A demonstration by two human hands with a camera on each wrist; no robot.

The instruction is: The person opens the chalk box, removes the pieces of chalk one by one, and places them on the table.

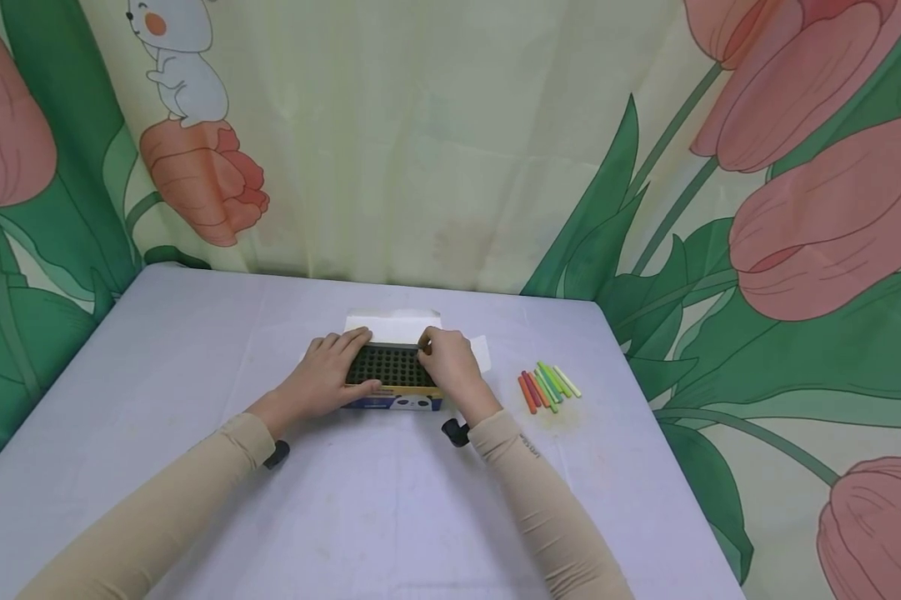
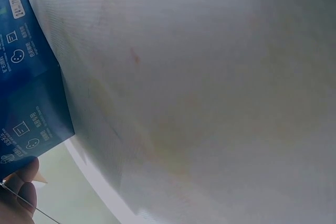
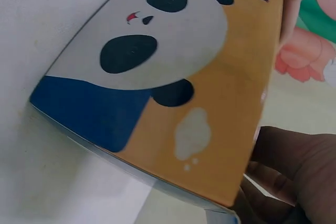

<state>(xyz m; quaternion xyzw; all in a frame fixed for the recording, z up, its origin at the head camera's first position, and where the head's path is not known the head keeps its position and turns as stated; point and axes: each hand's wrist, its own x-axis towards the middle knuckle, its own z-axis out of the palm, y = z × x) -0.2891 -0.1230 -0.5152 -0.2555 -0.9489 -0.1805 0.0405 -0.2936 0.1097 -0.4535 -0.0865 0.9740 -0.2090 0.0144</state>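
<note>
A box (image 1: 375,403) of blue and yellow card with a panda face stands in the middle of the table, its lid folded back. Inside its top sits a black insert (image 1: 390,367) full of round holes. My left hand (image 1: 322,375) grips the box's left end, thumb along the front rim and fingers towards the back. At the back right corner of the insert, my right hand (image 1: 450,362) has its thumb and finger together; I cannot tell what they pinch. The right wrist view shows the panda side (image 3: 173,40) close up, with the curled right fingers (image 3: 268,182) beside its end.
Several coloured chalk sticks (image 1: 546,387) lie loosely side by side to the right of the box. White lid flaps (image 1: 393,323) stick out behind and beside it. A pale cloth covers the table (image 1: 330,517), and a printed curtain (image 1: 420,150) hangs behind.
</note>
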